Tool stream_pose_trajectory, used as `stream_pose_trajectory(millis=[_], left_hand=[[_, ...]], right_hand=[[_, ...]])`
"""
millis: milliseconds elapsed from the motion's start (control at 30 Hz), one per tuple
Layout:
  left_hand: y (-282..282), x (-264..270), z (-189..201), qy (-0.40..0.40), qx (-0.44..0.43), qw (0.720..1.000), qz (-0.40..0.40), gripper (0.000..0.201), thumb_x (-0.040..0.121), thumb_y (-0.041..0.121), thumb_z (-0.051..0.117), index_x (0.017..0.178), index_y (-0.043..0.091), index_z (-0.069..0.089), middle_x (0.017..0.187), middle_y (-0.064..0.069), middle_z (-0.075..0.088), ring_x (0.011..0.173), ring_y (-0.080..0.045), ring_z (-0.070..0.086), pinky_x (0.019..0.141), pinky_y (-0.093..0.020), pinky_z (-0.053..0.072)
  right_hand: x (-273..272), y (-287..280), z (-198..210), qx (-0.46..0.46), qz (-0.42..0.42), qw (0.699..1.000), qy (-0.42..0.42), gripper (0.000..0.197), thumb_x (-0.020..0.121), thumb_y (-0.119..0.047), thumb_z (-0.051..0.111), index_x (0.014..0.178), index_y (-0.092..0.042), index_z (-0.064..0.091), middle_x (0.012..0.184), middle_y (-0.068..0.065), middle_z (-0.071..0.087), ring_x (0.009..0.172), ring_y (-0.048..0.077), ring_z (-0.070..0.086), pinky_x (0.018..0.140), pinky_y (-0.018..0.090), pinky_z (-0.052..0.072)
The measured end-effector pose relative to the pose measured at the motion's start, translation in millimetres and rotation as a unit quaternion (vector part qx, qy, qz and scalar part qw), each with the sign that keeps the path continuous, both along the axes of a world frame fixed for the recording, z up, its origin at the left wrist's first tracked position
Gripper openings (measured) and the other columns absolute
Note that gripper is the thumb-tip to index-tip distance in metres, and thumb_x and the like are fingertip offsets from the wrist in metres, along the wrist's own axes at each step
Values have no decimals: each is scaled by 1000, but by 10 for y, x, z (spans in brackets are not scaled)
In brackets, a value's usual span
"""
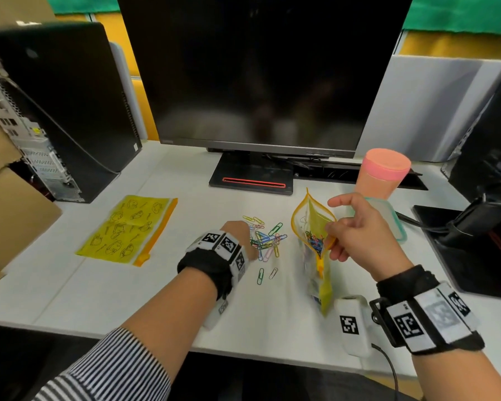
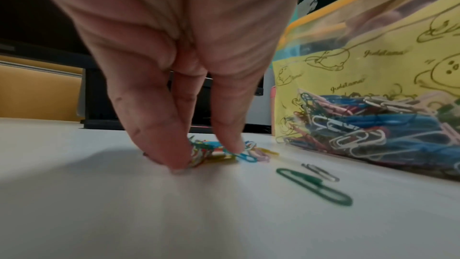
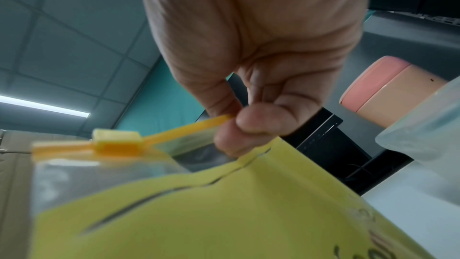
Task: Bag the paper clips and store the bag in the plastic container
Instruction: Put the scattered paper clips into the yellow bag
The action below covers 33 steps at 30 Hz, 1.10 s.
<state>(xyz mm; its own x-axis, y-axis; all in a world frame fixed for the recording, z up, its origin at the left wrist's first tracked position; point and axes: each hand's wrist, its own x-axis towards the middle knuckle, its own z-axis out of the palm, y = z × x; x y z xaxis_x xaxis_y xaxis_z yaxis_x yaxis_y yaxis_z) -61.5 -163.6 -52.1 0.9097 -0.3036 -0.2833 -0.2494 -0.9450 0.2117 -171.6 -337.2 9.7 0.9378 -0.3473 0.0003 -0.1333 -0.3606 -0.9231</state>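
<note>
Pinching loose coloured wire paper clips (image 1: 268,238), the left hand (image 1: 237,235) hides some; the right hand (image 1: 356,230) grips the yellow printed zip bag (image 1: 315,227) beside them, its lower end blurred.

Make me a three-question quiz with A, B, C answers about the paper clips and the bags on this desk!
1. Where is the second yellow bag? A: flat on the desk, left of the clips; B: on the monitor; C: in the cup.
2. What colour is the cup? A: blue; B: pink; C: black.
3. The held bag is: A: zipped shut; B: open with clips inside; C: open and empty.

Answers: 1 A, it lies flat there. 2 B, pink lid and body. 3 B, the right hand holds its mouth open; the left hand gathers the loose paper clips.
</note>
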Motion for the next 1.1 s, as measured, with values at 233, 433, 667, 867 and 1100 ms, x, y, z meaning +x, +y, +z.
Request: stream_pose_trajectory(millis=[233,433,667,867,1100], left_hand=[[-143,35,11,-20,25,999,-41,35,79,35,70,101,11,58,109,-5,62,90,-22,59,72,-27,44],[-257,78,116,-16,10,999,-25,20,89,5,55,106,0,64,112,-14,66,103,-27,65,79,-26,49],[-72,73,165,-7,-35,999,19,17,81,21,69,93,10,71,96,-6,71,88,-23,67,74,-27,54],[58,-120,660,-31,-274,959,67,10,77,16,74,80,7,77,75,-9,74,67,-16,68,69,-26,58],[-266,-340,1062,40,-331,942,24,8,71,14,78,75,7,76,71,-3,74,61,-18,71,67,-25,60]], right_hand=[[19,-8,-18,5,2,1000,3,31,86,6,48,109,-15,47,56,16,60,33,18,50,37,24,40],[14,-10,-24,6,2,1000,5,31,87,5,48,109,-16,48,57,16,61,34,18,50,36,24,40],[-1,-29,-7,8,-1,1000,2,32,86,6,49,111,-14,48,55,14,60,35,20,51,37,24,41],[-3,-2,-30,5,4,1000,-2,32,86,5,48,110,-16,48,56,15,61,35,19,52,37,25,42],[43,63,-29,3,6,1000,-4,32,84,6,49,110,-15,47,64,25,60,31,17,50,34,22,39]])
